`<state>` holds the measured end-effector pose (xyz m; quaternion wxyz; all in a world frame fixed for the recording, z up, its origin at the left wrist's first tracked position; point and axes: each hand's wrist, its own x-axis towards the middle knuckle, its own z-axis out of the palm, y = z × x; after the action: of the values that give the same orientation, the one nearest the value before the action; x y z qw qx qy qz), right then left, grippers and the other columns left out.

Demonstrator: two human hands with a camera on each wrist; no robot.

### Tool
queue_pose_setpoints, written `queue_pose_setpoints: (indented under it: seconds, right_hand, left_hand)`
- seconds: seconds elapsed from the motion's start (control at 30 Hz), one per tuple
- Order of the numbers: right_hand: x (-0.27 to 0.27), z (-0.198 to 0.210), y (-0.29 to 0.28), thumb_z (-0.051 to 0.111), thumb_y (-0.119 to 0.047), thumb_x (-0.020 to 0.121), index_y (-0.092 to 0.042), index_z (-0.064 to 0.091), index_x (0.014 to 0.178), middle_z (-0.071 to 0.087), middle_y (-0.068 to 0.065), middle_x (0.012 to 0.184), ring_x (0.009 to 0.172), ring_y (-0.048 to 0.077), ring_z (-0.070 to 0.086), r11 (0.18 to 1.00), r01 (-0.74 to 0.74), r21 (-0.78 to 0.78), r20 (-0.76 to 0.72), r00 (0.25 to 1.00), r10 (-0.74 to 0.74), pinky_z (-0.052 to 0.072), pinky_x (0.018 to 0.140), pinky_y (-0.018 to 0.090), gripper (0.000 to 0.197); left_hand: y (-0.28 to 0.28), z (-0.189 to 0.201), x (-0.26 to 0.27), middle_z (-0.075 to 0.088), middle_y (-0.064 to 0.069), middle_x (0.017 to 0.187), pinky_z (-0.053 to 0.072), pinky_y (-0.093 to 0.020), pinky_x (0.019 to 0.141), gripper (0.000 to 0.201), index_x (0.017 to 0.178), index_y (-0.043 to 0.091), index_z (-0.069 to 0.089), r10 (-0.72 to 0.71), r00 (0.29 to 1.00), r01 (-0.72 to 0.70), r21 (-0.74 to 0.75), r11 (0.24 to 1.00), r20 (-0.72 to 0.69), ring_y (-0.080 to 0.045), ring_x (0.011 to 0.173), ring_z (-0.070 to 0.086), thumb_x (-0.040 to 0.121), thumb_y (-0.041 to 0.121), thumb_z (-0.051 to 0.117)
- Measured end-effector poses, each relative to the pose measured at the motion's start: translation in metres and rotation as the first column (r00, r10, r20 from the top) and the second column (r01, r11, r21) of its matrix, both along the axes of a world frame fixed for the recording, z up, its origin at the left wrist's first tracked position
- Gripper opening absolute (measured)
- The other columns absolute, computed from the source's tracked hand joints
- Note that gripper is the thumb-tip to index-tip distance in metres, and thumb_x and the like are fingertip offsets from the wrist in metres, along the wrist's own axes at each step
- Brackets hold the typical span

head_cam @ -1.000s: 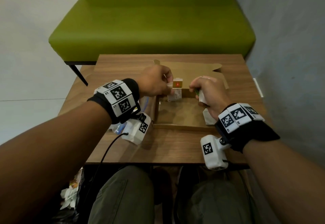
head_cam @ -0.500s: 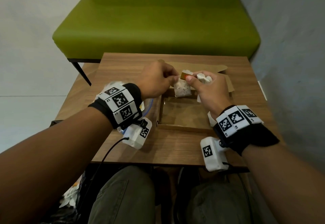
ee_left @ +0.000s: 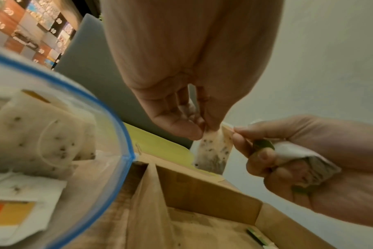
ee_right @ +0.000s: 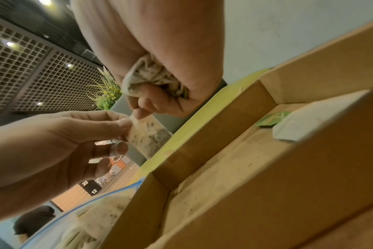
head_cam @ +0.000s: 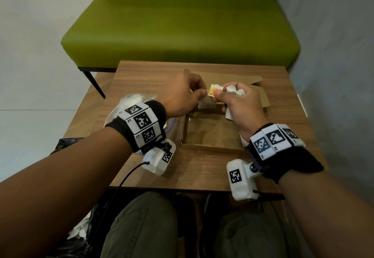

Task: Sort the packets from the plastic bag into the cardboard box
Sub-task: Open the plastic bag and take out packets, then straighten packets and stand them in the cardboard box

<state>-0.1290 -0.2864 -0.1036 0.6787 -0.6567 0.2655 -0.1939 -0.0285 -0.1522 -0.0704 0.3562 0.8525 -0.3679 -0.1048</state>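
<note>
A speckled white packet (head_cam: 206, 103) with an orange tag (head_cam: 214, 91) hangs above the far edge of the open cardboard box (head_cam: 210, 148). My left hand (head_cam: 201, 93) pinches the packet's top corner (ee_left: 213, 146). My right hand (head_cam: 219, 94) pinches the tag end while its curled fingers grip a bunch of white packets (head_cam: 234, 91), which shows crumpled in the right wrist view (ee_right: 151, 75). The clear plastic bag (head_cam: 131, 100) with a blue zip rim (ee_left: 115, 114) lies left of the box with several packets inside (ee_left: 43, 134).
One white packet with a green tag (ee_right: 313, 121) lies inside the box near its right wall. The box flaps (head_cam: 259, 93) lie spread toward the back of the wooden table (head_cam: 202, 172). A green bench (head_cam: 182, 27) stands beyond it. A grey wall is close on the right.
My right hand rose out of the box with its bunch of packets and met the left hand. Both now hold the tagged packet, slightly higher above the box's far edge.
</note>
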Motion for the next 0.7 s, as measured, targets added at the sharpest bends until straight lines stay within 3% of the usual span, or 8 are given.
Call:
queue_pose_setpoints:
  seconds: [0.13, 0.27, 0.37, 0.53, 0.63, 0.7]
  right_hand:
    - [-0.001, 0.001, 0.000, 0.075, -0.010, 0.087, -0.021, 0.071, 0.081, 0.076, 0.009, 0.085, 0.085, 0.024, 0.072, 1.000, -0.016, -0.026, 0.014, 1.000, 0.017, 0.052, 0.061, 0.030, 0.013]
    - [-0.001, -0.005, -0.002, 0.082, -0.017, 0.080, -0.028, 0.073, 0.090, 0.074, 0.009, 0.105, 0.098, 0.027, 0.072, 0.995, -0.036, -0.089, -0.031, 0.999, 0.034, 0.060, 0.073, 0.035, 0.017]
    - [0.001, -0.008, -0.002, 0.086, -0.031, 0.072, -0.036, 0.071, 0.104, 0.073, 0.009, 0.113, 0.102, 0.026, 0.071, 0.991, -0.061, -0.120, -0.064, 0.996, 0.054, 0.060, 0.080, 0.038, 0.036]
    - [0.002, -0.007, -0.002, 0.084, -0.022, 0.080, -0.018, 0.076, 0.097, 0.077, 0.004, 0.092, 0.092, 0.024, 0.073, 0.985, -0.090, -0.149, -0.130, 0.989, 0.071, 0.061, 0.084, 0.044, 0.019]
    - [0.002, -0.008, -0.003, 0.084, -0.025, 0.079, -0.018, 0.076, 0.088, 0.077, 0.004, 0.086, 0.088, 0.025, 0.074, 0.979, -0.117, -0.165, -0.140, 0.986, 0.094, 0.060, 0.082, 0.046, 0.014]
    - [0.001, -0.009, -0.004, 0.085, -0.026, 0.079, -0.020, 0.075, 0.083, 0.076, 0.004, 0.085, 0.085, 0.022, 0.073, 0.979, -0.121, -0.163, -0.142, 0.985, 0.098, 0.060, 0.078, 0.042, 0.013]
  left_hand:
    - [0.001, -0.002, 0.000, 0.068, -0.002, 0.085, 0.053, -0.038, 0.070, 0.012, 0.090, 0.016, 0.069, 0.038, 0.999, -0.038, -0.002, 0.999, -0.018, -0.017, 0.077, 0.063, 0.095, 0.023, 0.060]
    - [0.002, -0.001, 0.000, 0.063, -0.002, 0.080, 0.052, -0.031, 0.055, 0.016, 0.088, 0.016, 0.064, 0.038, 0.979, -0.056, -0.085, 0.995, -0.198, -0.017, 0.069, 0.063, 0.099, 0.020, 0.054]
    - [0.003, -0.001, 0.002, 0.061, -0.004, 0.087, 0.050, -0.023, 0.054, 0.018, 0.086, 0.022, 0.059, 0.013, 0.948, -0.048, -0.101, 0.994, -0.318, -0.017, 0.076, 0.063, 0.102, 0.021, 0.050]
    - [0.004, -0.001, 0.002, 0.061, -0.004, 0.085, 0.049, -0.025, 0.056, 0.020, 0.086, 0.020, 0.057, -0.019, 0.943, -0.014, -0.097, 0.995, -0.331, -0.017, 0.076, 0.061, 0.103, 0.022, 0.047]
    - [0.006, -0.003, 0.002, 0.064, 0.000, 0.082, 0.053, -0.031, 0.059, 0.014, 0.090, 0.016, 0.062, -0.042, 0.955, 0.016, -0.090, 0.996, -0.293, -0.015, 0.073, 0.062, 0.098, 0.028, 0.058]
    - [0.006, -0.004, 0.004, 0.066, 0.003, 0.078, 0.055, -0.035, 0.062, 0.011, 0.092, 0.016, 0.066, -0.059, 0.972, 0.052, -0.038, 0.998, -0.229, -0.013, 0.070, 0.063, 0.094, 0.027, 0.065]
